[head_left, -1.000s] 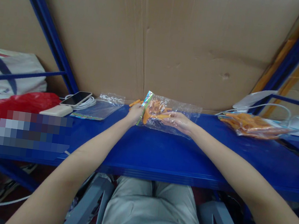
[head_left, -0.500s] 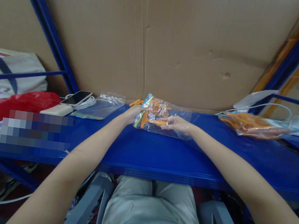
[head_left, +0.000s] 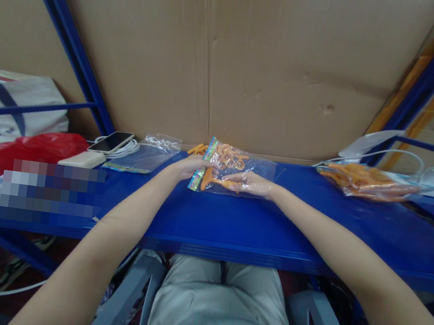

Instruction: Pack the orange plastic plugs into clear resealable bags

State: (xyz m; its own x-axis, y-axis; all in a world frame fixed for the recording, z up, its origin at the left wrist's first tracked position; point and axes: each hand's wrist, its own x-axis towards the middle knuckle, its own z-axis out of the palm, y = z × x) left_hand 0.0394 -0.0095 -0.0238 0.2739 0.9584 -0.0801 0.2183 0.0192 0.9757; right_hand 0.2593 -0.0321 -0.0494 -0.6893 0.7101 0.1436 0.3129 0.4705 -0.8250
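A clear plastic bag (head_left: pixel 256 169) with a colourful printed strip along its left edge lies on the blue shelf (head_left: pixel 233 223), holding several orange plastic pieces (head_left: pixel 225 158). My left hand (head_left: pixel 187 167) pinches the bag's printed edge. My right hand (head_left: pixel 250 184) is inside the bag up to the wrist, fingers closed round an orange piece. A few loose orange pieces (head_left: pixel 198 149) lie just behind my left hand.
A flat pile of empty clear bags (head_left: pixel 146 156) lies to the left, beside a phone (head_left: pixel 111 142) on a white cable and a white power bank (head_left: pixel 82 159). A bag of orange pieces (head_left: pixel 362 180) lies at the right. Red and white bags (head_left: pixel 14 120) fill the left end. Cardboard backs the shelf.
The bag has been lowered from a raised tilt to lie nearly flat on the shelf. Both hands came down and slightly towards me with it.
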